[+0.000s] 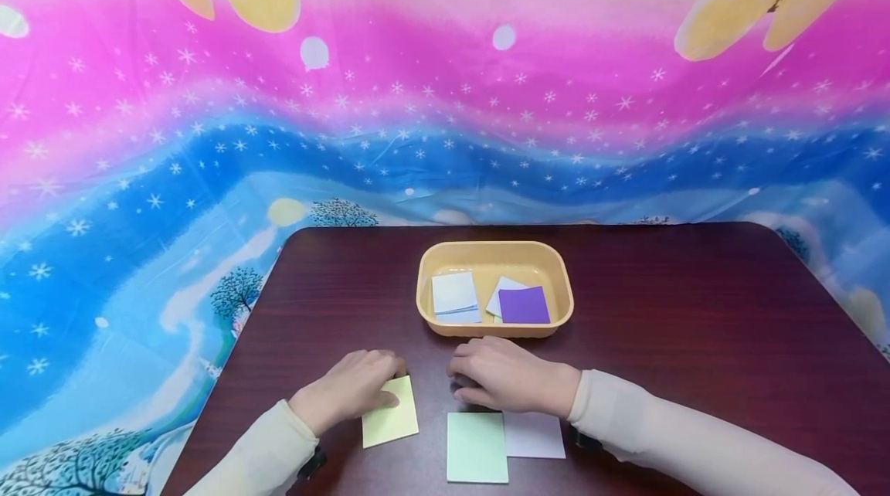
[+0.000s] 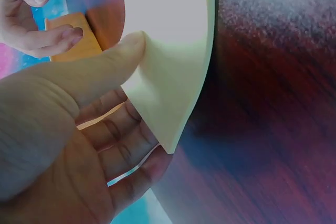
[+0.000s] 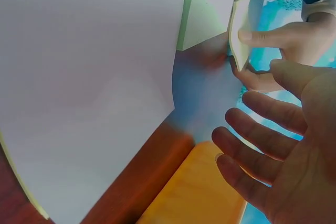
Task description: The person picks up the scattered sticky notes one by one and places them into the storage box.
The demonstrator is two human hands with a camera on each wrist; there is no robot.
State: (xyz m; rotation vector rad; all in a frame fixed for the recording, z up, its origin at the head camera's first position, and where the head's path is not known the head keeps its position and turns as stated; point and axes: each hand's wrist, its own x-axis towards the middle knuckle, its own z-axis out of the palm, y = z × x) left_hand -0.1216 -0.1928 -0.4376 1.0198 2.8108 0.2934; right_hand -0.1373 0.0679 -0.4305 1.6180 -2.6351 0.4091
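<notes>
My left hand (image 1: 351,386) pinches a pale yellow sticky note pad (image 1: 393,419), its thumb on top and the fingers underneath. In the left wrist view, the pad (image 2: 173,93) is tilted up off the table. Nothing is held by my right hand (image 1: 511,374), whose fingers hang loosely curled between the tray and two more pads. Just below that hand lies a lavender pad (image 1: 534,442), partly covered by a light green pad (image 1: 477,450). From the right wrist view, the fingers (image 3: 262,121) are spread apart, not touching the lavender pad (image 3: 89,77).
A yellow plastic tray (image 1: 494,332) stands beyond the hands. It holds white and pale pads (image 1: 455,291) at its left and a purple pad (image 1: 524,305) over lighter ones at its right. The dark wooden table (image 1: 688,310) meets a printed cloth (image 1: 445,94) behind.
</notes>
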